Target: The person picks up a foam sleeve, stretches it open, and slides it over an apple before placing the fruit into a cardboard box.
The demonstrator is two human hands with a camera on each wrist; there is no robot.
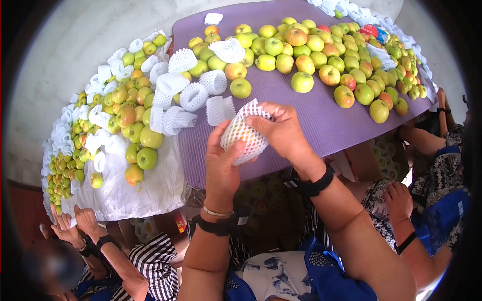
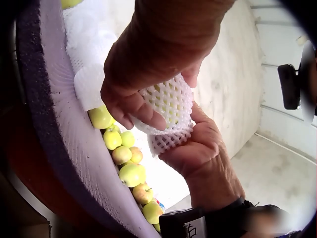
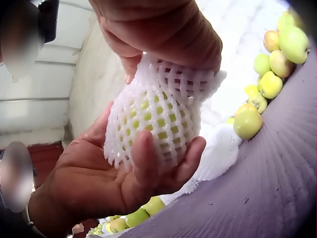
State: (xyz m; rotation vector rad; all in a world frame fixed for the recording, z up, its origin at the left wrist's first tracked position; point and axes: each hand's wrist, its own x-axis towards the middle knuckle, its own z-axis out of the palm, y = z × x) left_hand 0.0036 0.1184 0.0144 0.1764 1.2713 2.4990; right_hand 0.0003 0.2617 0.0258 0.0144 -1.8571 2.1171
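A yellow-green apple [image 3: 158, 124] sits inside a white foam net sleeve [image 1: 244, 133] and shows through its mesh. My left hand [image 1: 221, 155] grips the wrapped apple from below and the side, thumb across the front. At the sleeve's upper end, my right hand [image 1: 281, 128] pinches the loose foam rim between thumb and fingers. In the right wrist view, this end of the sleeve stands out past the apple and is folded partly over. Both hands are above the near part of the purple ridged mat [image 1: 281, 115].
Loose foam sleeves [image 1: 194, 97] lie on the mat ahead to the left. Many apples [image 1: 302, 82] spread over the back and right. More apples [image 1: 147, 158] cover white sheeting at left. Another person's hands [image 1: 85, 220] are at far left; a further person's arm [image 1: 401, 210] is at right.
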